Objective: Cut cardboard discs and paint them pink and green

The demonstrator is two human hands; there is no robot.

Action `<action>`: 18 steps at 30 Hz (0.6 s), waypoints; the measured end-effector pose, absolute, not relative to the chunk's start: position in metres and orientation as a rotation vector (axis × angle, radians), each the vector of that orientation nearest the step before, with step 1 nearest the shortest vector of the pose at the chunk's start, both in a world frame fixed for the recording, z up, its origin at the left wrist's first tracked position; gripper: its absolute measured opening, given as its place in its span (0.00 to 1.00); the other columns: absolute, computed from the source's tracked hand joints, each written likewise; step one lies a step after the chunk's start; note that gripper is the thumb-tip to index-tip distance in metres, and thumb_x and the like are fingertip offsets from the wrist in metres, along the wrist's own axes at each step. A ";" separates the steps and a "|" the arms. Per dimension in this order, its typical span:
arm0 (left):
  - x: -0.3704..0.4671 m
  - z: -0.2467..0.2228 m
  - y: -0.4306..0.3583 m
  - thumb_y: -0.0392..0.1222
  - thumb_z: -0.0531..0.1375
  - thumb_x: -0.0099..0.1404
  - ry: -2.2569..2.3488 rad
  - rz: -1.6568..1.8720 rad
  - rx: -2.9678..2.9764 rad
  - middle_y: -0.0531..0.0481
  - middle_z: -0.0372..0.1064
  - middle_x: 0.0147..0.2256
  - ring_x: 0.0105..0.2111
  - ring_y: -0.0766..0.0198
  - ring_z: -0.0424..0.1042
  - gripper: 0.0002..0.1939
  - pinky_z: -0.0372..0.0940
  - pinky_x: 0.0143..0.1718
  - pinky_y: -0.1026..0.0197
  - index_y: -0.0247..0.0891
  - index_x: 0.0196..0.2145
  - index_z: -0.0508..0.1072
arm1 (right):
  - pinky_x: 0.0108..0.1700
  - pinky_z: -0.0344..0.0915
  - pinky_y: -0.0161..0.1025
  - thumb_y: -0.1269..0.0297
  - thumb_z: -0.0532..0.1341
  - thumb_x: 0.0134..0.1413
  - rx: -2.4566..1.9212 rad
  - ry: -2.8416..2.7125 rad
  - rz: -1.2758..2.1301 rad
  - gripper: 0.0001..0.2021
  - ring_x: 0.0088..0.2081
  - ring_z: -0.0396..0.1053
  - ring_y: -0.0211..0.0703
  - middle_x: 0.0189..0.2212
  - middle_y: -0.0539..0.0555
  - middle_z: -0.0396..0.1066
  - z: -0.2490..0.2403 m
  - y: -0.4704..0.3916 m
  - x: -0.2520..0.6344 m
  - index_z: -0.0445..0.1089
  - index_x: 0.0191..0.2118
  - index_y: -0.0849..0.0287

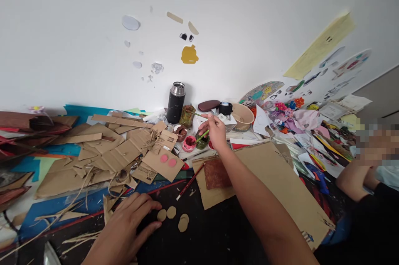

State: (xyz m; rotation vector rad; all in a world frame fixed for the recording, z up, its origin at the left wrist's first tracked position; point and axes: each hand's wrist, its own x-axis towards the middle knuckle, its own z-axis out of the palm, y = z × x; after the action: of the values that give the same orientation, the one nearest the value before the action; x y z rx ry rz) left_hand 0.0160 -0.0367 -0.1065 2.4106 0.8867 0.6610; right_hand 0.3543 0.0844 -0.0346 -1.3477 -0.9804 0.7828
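Note:
My right hand [213,128] pinches a green-handled paintbrush [203,135], its tip at a small jar of pink-red paint [189,143]. Low at the left, my left hand [137,219] rests on the dark table with thumb and forefinger apart, the fingertips beside a small round cardboard disc [161,215]. More discs [171,212] lie just right of it, two of them overlapping. Two pink-painted discs [172,162] sit on a piece of cardboard [162,169] behind my left hand.
A black flask [176,103] stands by the wall near a murky jar [187,115]. Cardboard scraps [115,148] cover the left. A large cardboard sheet [268,177] lies under my right forearm. Another person's arm [355,173] is at far right.

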 end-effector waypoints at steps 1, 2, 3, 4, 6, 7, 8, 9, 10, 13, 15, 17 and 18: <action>0.016 -0.107 -0.037 0.54 0.64 0.72 0.885 0.660 2.410 0.51 0.77 0.43 0.42 0.56 0.76 0.11 0.70 0.45 0.57 0.49 0.46 0.78 | 0.16 0.60 0.31 0.33 0.59 0.62 -1.345 -0.979 0.781 0.30 0.17 0.72 0.39 0.20 0.49 0.75 -0.036 0.085 0.354 0.75 0.46 0.59; 0.016 -0.107 -0.037 0.54 0.64 0.71 0.886 0.655 2.410 0.52 0.77 0.43 0.42 0.56 0.76 0.11 0.70 0.45 0.57 0.49 0.46 0.78 | 0.16 0.60 0.31 0.33 0.59 0.62 -1.340 -0.976 0.781 0.30 0.17 0.72 0.39 0.20 0.49 0.75 -0.036 0.086 0.353 0.75 0.46 0.58; 0.016 -0.107 -0.037 0.54 0.65 0.71 0.889 0.651 2.410 0.52 0.77 0.42 0.41 0.57 0.76 0.10 0.70 0.45 0.58 0.49 0.46 0.78 | 0.16 0.60 0.31 0.33 0.59 0.62 -1.333 -0.973 0.785 0.30 0.16 0.72 0.39 0.19 0.48 0.75 -0.037 0.087 0.353 0.75 0.45 0.58; 0.016 -0.107 -0.037 0.54 0.65 0.71 0.892 0.649 2.411 0.52 0.77 0.42 0.41 0.57 0.76 0.10 0.70 0.44 0.58 0.49 0.46 0.78 | 0.16 0.60 0.31 0.33 0.59 0.62 -1.321 -0.969 0.792 0.30 0.16 0.72 0.39 0.19 0.48 0.75 -0.037 0.089 0.352 0.75 0.45 0.58; 0.016 -0.106 -0.036 0.54 0.65 0.71 0.892 0.650 2.416 0.52 0.77 0.42 0.41 0.57 0.76 0.11 0.70 0.44 0.59 0.49 0.46 0.78 | 0.16 0.61 0.32 0.33 0.59 0.61 -1.289 -0.958 0.805 0.30 0.16 0.71 0.39 0.19 0.48 0.75 -0.038 0.091 0.352 0.75 0.45 0.59; 0.016 -0.106 -0.036 0.54 0.65 0.71 0.889 0.657 2.419 0.53 0.77 0.42 0.41 0.57 0.76 0.11 0.70 0.44 0.59 0.49 0.46 0.78 | 0.17 0.62 0.32 0.33 0.60 0.61 -1.277 -0.953 0.809 0.30 0.16 0.71 0.39 0.19 0.49 0.75 -0.037 0.092 0.352 0.75 0.44 0.59; 0.016 -0.106 -0.036 0.55 0.65 0.71 0.884 0.663 2.422 0.53 0.77 0.42 0.41 0.58 0.76 0.11 0.70 0.44 0.59 0.49 0.46 0.78 | 0.17 0.62 0.32 0.32 0.60 0.60 -1.271 -0.949 0.811 0.30 0.16 0.71 0.39 0.20 0.49 0.75 -0.037 0.092 0.353 0.76 0.44 0.59; 0.016 -0.105 -0.036 0.55 0.65 0.71 0.876 0.672 2.425 0.53 0.77 0.41 0.40 0.58 0.76 0.12 0.70 0.43 0.59 0.49 0.46 0.78 | 0.16 0.61 0.32 0.32 0.61 0.60 -1.273 -0.946 0.811 0.30 0.16 0.72 0.39 0.20 0.49 0.75 -0.036 0.092 0.353 0.76 0.44 0.59; 0.016 -0.105 -0.036 0.55 0.65 0.71 0.870 0.679 2.428 0.53 0.77 0.41 0.40 0.58 0.76 0.12 0.71 0.43 0.60 0.49 0.46 0.78 | 0.16 0.61 0.32 0.32 0.61 0.59 -1.279 -0.945 0.810 0.30 0.16 0.72 0.39 0.21 0.50 0.76 -0.035 0.092 0.354 0.76 0.43 0.59; 0.017 -0.106 -0.035 0.56 0.64 0.72 0.863 0.702 2.438 0.52 0.77 0.41 0.40 0.57 0.77 0.12 0.71 0.42 0.59 0.49 0.45 0.78 | 0.15 0.59 0.30 0.33 0.63 0.58 -1.291 -0.975 0.804 0.30 0.18 0.74 0.39 0.26 0.52 0.79 -0.031 0.088 0.357 0.76 0.44 0.59; 0.016 -0.108 -0.034 0.58 0.64 0.72 0.864 0.711 2.446 0.52 0.78 0.41 0.40 0.57 0.77 0.13 0.72 0.42 0.59 0.49 0.45 0.78 | 0.15 0.59 0.30 0.35 0.64 0.59 -1.293 -1.024 0.799 0.29 0.19 0.75 0.39 0.30 0.54 0.80 -0.029 0.085 0.359 0.77 0.46 0.59; 0.017 -0.109 -0.034 0.59 0.64 0.71 0.869 0.719 2.449 0.52 0.78 0.41 0.40 0.56 0.77 0.14 0.72 0.42 0.58 0.50 0.45 0.79 | 0.16 0.59 0.30 0.37 0.64 0.60 -1.307 -1.072 0.799 0.27 0.20 0.76 0.40 0.33 0.56 0.81 -0.028 0.083 0.360 0.77 0.48 0.58; 0.017 -0.110 -0.034 0.59 0.63 0.71 0.873 0.721 2.448 0.52 0.78 0.41 0.40 0.56 0.78 0.14 0.72 0.42 0.58 0.50 0.45 0.79 | 0.16 0.59 0.31 0.39 0.64 0.61 -1.316 -1.091 0.800 0.26 0.21 0.76 0.40 0.35 0.56 0.81 -0.028 0.083 0.360 0.77 0.49 0.58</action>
State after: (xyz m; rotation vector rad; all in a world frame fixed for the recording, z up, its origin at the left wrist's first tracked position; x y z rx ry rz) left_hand 0.0168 -0.0340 -0.1098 2.4481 0.8725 0.7211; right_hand 0.3601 0.0830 -0.0277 -1.3165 -1.0905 0.7999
